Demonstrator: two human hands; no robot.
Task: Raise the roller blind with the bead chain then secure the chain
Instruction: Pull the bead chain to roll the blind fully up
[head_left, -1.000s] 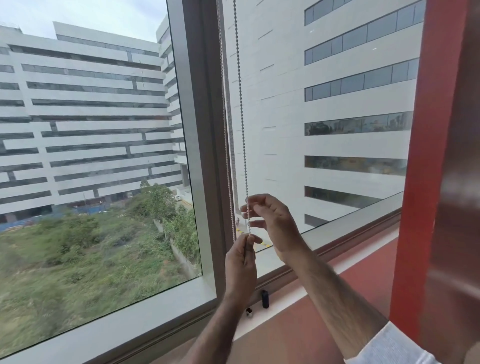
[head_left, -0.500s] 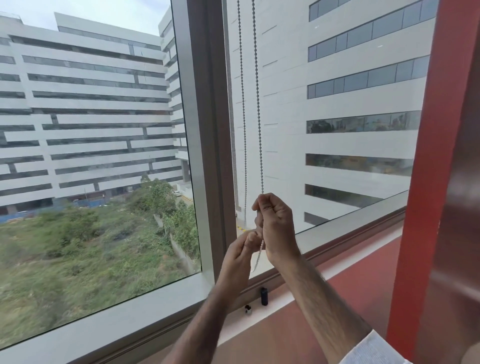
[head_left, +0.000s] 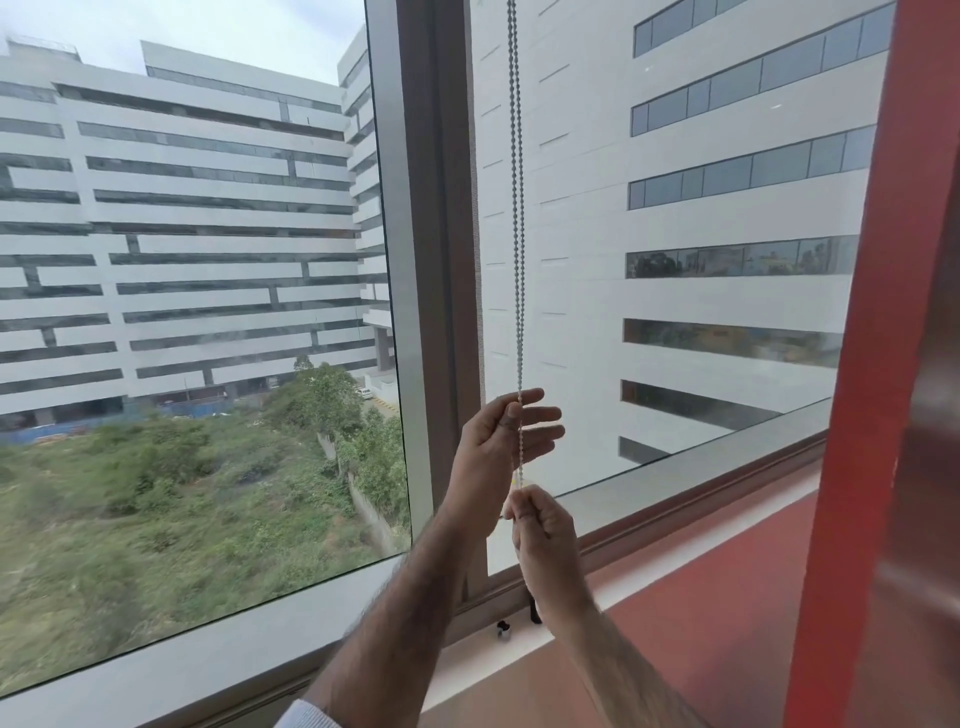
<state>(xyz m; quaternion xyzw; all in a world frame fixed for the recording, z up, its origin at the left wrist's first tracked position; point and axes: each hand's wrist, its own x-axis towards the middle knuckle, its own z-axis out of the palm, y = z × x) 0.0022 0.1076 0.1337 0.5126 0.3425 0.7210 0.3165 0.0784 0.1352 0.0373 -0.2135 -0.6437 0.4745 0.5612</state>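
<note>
A grey bead chain hangs straight down in front of the right window pane, its two strands close together. My left hand is raised, pinching the chain between thumb and forefinger while the other fingers spread to the right. Below it, my right hand is closed in a fist on the chain's lower part. The roller blind itself is out of sight above the frame. A small black chain holder sits on the sill, partly hidden behind my right wrist.
A grey window mullion stands just left of the chain. A red column rises at the right. A red sill ledge runs below the glass. A small dark fitting lies on the white sill strip.
My left hand has risen from below to a pinch higher up the chain. My right hand has dropped beneath it. The two strands now hang closer together.
</note>
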